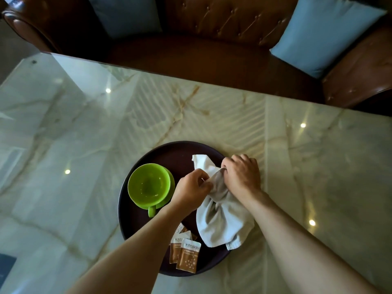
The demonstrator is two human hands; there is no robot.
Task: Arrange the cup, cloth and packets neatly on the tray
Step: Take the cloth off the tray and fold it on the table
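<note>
A round dark tray [169, 151] lies on the marble table. On its left side stands a green cup [148, 185] on a green saucer, handle toward me. A white cloth [220, 223] is bunched over the tray's right half, one corner spread toward the far rim. My left hand [191, 190] pinches the cloth at its gathered middle. My right hand [241, 172] grips the same bunch from the right. Brown and white packets [187, 256] lie overlapping at the tray's near edge, partly under my left forearm.
The glossy marble table [84, 134] stretches wide around the tray. Beyond its far edge stands a brown leather sofa [212, 39] with a blue cushion [322, 35] at the right. A dark object [6, 264] shows at the near left edge.
</note>
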